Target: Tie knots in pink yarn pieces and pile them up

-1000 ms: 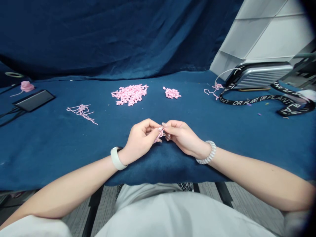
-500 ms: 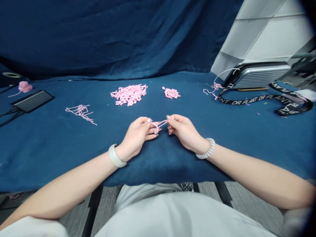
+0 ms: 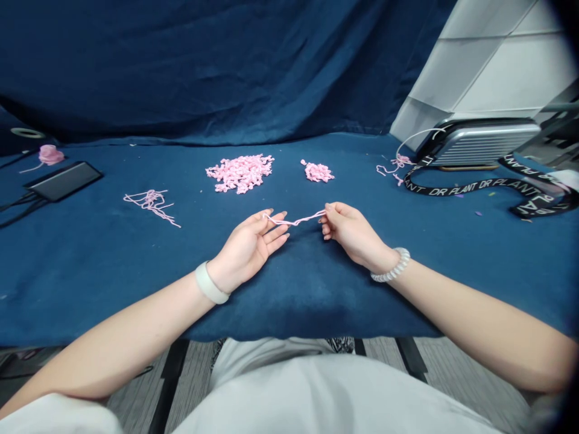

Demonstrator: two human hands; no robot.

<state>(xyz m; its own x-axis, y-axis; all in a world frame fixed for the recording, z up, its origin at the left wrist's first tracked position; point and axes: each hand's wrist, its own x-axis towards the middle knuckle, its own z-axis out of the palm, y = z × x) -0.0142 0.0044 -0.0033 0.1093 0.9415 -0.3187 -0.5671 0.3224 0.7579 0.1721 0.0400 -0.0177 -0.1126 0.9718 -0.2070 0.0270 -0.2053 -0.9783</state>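
Centre frame, just above the near table edge: a short pink strand (image 3: pixel 294 220) is strung between both hands and lifted clear of the blue cloth (image 3: pixel 113 265). Its long axis runs left to right across the frame, sagging slightly in the middle.

- Left hand (image 3: pixel 246 250): palm up, fingers loosely extended. The strand's left end is caught at the tips of thumb and forefinger; the grip looks light.
- Right hand (image 3: pixel 350 232): curled, knuckles up, thumb and forefinger pinching the right end.
- Neither hand is nearer, as each holds one end and the strand's middle sits midway between them.

Further up the frame:
- A large pink pile (image 3: pixel 239 172) lies left of centre, with a small pile (image 3: pixel 318 172) just right of it. Both are well apart from the hands.
- Loose strands (image 3: pixel 151 202) lie at mid-left.
- A phone (image 3: pixel 63 179) and a yarn ball (image 3: pixel 49 155) sit at far left.
- A black lanyard (image 3: pixel 474 184) and a silver case (image 3: pixel 484 141) sit at upper right.
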